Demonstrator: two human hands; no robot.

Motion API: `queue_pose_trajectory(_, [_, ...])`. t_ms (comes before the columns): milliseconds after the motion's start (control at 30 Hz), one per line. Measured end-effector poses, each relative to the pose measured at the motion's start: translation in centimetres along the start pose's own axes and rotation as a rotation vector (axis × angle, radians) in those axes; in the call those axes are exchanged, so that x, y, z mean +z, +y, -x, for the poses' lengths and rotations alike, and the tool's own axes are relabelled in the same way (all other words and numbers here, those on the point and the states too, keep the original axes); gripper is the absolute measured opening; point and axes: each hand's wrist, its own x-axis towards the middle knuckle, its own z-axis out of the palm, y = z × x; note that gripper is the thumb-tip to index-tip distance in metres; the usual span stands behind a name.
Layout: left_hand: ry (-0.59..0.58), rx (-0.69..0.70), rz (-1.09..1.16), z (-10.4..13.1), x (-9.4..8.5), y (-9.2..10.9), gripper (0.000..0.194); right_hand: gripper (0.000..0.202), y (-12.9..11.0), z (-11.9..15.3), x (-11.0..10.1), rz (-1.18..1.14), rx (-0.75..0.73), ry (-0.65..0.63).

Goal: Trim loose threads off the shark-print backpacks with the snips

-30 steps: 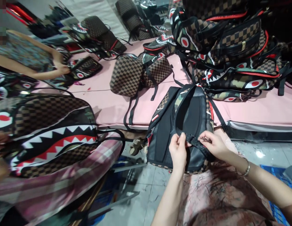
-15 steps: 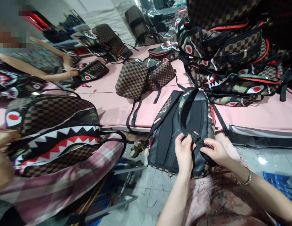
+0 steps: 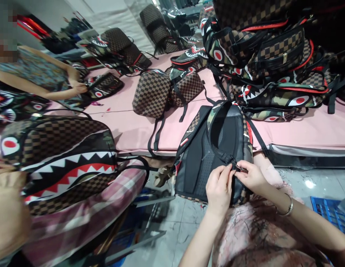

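A backpack (image 3: 205,159) leans between my lap and the table edge, its black padded back facing up. One shoulder strap (image 3: 212,129) arches over that panel, with a dark buckle (image 3: 226,157) at its lower end. Just below the buckle, my left hand (image 3: 219,185) pinches the black strap webbing, fingers bent together. My right hand (image 3: 251,176) is closed on the same webbing close beside it, thumb and forefinger pressed together around a small dark piece that I cannot make out clearly. The fingers partly hide the webbing between the hands.
A pink-covered table (image 3: 127,129) runs across. Checkered backpacks (image 3: 151,92) lie on it, and a tall pile of backpacks (image 3: 283,70) stands at right. At left, another person's hand (image 3: 9,211) holds a shark-mouth backpack (image 3: 69,148). A blue crate (image 3: 328,213) sits on the floor.
Both hands have shifted slightly down the strap, and my left fingers have moved from the buckle to the webbing below it. The view has turned a little; the neighbour's hand has moved right.
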Motion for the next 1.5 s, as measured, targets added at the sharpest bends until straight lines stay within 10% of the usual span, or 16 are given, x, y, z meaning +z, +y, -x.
queue_pose_trajectory(233, [-0.017,-0.062,0.066,-0.3,-0.4,0.3,0.017,0.009,-0.3,-0.1,0.4,0.109,-0.002,0.056])
queue_pose_trajectory(433, [-0.015,-0.683,0.618,-1.2,-0.5,-0.3,0.018,0.008,-1.2,-0.5,-0.4,0.12,-0.012,-0.019])
queue_pose_trajectory(567, [-0.25,-0.953,0.969,-2.0,-0.9,-1.0,0.028,0.009,-0.8,-0.7,-0.7,0.03,0.003,-0.067])
queue_pose_trajectory(1100, [-0.111,-1.265,1.331,-2.2,0.3,0.0,0.032,0.021,-3.2,2.5,-1.3,0.082,0.049,0.013])
queue_pose_trajectory(1500, [-0.101,-1.357,1.432,-2.5,0.9,0.2,0.032,0.022,-2.6,3.9,-3.2,0.615,-0.429,0.308])
